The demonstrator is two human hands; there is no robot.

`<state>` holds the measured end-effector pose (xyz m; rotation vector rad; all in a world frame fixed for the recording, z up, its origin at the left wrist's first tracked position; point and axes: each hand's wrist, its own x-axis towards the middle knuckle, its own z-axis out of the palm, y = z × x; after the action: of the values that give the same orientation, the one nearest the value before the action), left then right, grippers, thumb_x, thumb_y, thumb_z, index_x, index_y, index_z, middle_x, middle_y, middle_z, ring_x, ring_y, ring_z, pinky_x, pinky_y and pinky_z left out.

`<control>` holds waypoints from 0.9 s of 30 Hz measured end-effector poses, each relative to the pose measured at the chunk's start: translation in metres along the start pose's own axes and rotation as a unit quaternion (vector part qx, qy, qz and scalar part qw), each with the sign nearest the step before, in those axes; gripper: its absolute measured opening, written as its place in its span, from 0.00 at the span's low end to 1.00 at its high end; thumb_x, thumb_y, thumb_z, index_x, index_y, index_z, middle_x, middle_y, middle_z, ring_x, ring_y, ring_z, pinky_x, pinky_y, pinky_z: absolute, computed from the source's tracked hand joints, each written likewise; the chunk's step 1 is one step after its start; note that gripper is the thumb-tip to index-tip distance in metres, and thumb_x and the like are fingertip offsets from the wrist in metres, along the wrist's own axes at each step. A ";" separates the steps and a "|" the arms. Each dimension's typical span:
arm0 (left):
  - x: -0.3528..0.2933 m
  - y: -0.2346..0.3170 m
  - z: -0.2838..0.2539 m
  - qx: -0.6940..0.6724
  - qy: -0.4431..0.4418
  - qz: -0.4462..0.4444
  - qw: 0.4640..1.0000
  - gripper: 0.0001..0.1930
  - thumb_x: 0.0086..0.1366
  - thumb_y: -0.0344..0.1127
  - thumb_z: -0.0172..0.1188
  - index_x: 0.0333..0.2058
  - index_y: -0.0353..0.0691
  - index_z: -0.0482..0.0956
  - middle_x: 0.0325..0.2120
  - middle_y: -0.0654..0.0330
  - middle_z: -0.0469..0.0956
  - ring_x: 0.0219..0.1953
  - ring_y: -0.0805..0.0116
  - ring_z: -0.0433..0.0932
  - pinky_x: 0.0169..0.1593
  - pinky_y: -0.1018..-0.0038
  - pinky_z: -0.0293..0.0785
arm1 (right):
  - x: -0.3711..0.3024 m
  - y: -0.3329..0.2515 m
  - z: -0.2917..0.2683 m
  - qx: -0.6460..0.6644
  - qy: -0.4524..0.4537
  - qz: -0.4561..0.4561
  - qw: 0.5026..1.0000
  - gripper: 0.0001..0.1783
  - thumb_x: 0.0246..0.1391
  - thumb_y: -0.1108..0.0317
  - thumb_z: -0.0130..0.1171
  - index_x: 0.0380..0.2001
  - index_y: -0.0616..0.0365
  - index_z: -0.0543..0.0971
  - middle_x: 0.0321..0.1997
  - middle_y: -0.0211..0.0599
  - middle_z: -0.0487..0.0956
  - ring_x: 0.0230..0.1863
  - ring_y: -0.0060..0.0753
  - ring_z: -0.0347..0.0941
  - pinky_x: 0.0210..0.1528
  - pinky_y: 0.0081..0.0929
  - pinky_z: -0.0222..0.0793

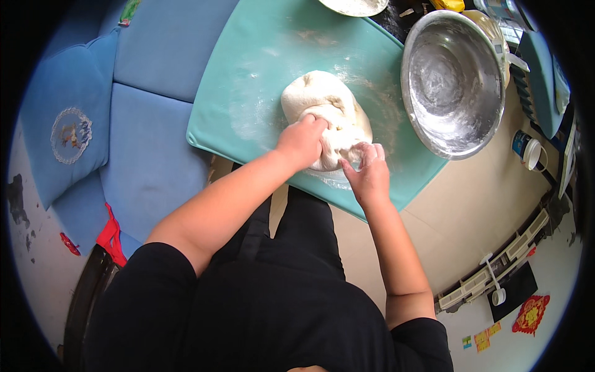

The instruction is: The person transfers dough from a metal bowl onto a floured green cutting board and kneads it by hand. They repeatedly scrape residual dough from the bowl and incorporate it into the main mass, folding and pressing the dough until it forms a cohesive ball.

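A large lump of white dough (319,93) lies on a green board (248,68), its near side folded and creased. My left hand (302,142) has its fingers curled into the dough's near left part. At the near right edge, my right hand (370,177) grips the dough between thumb and fingers, and flour whitens those fingertips. Parts of the fingers of both hands are sunk in the dough or hidden by it. Loose flour is smeared over the board around the lump.
Right of the board, a wide metal bowl (439,87) dusted with flour overlaps its edge. Another bowl (354,6) with white flour sits at the far edge. A blue sofa (149,136) borders the left side. A white bucket (531,154) stands far right.
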<state>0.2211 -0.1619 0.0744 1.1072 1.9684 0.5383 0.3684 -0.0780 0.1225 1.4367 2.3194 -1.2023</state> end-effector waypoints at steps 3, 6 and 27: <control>0.029 0.006 0.001 0.032 -0.078 -0.075 0.994 0.10 0.54 0.29 0.48 0.36 0.40 0.73 0.35 0.50 0.74 0.38 0.49 0.74 0.42 0.61 0.70 | 0.014 0.003 0.011 0.032 -0.057 0.027 0.998 0.14 0.39 0.66 0.61 0.22 0.61 0.66 0.17 0.43 0.70 0.21 0.45 0.67 0.27 0.33 0.65; 0.050 0.011 -0.001 0.031 -0.154 -0.112 0.981 0.12 0.54 0.30 0.49 0.38 0.40 0.76 0.38 0.47 0.75 0.41 0.52 0.75 0.44 0.63 0.70 | 0.042 -0.001 0.029 -0.056 -0.073 0.052 0.994 0.11 0.38 0.67 0.56 0.24 0.63 0.70 0.24 0.49 0.75 0.29 0.50 0.73 0.33 0.39 0.68; 0.079 0.000 -0.018 0.135 -0.262 -0.037 0.955 0.14 0.56 0.31 0.48 0.41 0.36 0.72 0.40 0.48 0.75 0.43 0.57 0.75 0.47 0.65 0.70 | 0.106 -0.006 0.065 -0.200 -0.099 0.195 0.955 0.15 0.50 0.63 0.46 0.27 0.56 0.81 0.34 0.44 0.80 0.38 0.40 0.76 0.40 0.32 0.71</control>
<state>0.1826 -0.0946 0.0511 1.1888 1.6282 -0.0751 0.2909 -0.0524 0.0287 1.4507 1.8833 -0.6842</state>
